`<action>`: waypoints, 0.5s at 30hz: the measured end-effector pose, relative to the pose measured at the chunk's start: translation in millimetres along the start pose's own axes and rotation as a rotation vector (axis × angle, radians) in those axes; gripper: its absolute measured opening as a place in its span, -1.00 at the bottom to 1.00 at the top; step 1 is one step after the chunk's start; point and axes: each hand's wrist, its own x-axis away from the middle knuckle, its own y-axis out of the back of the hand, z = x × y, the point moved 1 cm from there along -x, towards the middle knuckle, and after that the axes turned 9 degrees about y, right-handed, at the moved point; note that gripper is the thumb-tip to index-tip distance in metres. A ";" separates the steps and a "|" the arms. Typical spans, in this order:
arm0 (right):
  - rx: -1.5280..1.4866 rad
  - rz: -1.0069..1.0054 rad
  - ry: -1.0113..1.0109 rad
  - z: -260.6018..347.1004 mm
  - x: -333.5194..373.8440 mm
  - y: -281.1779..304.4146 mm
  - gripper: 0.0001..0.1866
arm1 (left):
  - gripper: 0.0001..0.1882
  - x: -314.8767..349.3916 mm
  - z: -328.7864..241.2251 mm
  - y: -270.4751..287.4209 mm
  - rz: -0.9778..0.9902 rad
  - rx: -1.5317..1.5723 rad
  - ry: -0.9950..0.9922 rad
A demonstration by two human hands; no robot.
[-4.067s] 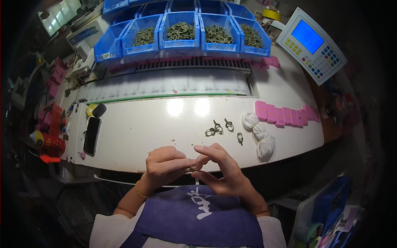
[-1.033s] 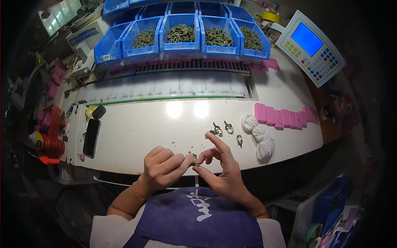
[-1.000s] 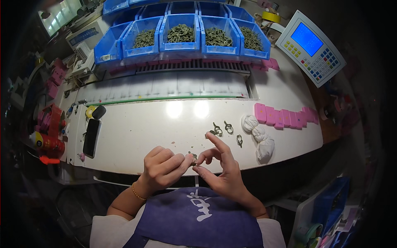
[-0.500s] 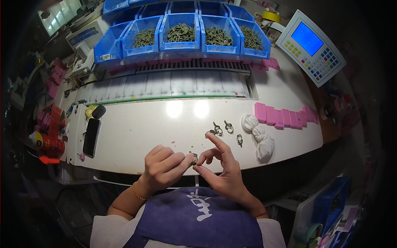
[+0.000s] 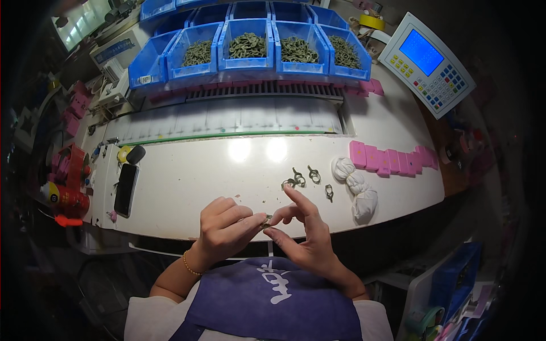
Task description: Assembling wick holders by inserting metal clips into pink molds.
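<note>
Low over the front edge of the table, my left hand [image 5: 227,230] pinches a small dark green ring-shaped piece [image 5: 267,220] between its thumb and fingers. My right hand [image 5: 307,238] meets it from the other side, thumb and a bent finger at the piece. Its forefinger stretches forward and overlaps a loose green ring [image 5: 288,183] in the picture; whether it touches that ring I cannot tell. More green rings with short stems [image 5: 314,174] lie just beyond, another [image 5: 329,192] farther right. My fingers partly hide the held piece.
Blue bins [image 5: 247,48] of green pieces stand at the back, behind a white belt [image 5: 227,122] with a green edge. A white knotted cloth [image 5: 355,187], pink blocks [image 5: 392,162] and a keypad panel [image 5: 426,62] are right; a phone [image 5: 126,190] and red spray can [image 5: 68,197] left.
The coloured dots on the belt have shifted left. My left fingers have straightened a little and the held piece has turned slightly. My right hand has hardly moved.
</note>
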 end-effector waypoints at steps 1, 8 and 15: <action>0.012 0.005 0.015 0.8 -0.8 0.1 -0.18 | -0.75 0.1 0.2 0.1 0.004 0.008 0.004; 0.119 0.069 0.112 1.6 -4.6 3.1 -0.17 | -0.77 -0.6 0.6 0.9 0.041 0.021 0.024; 0.096 0.053 0.090 1.8 -2.1 -0.1 -0.17 | -0.77 1.0 0.2 2.2 0.024 0.035 0.038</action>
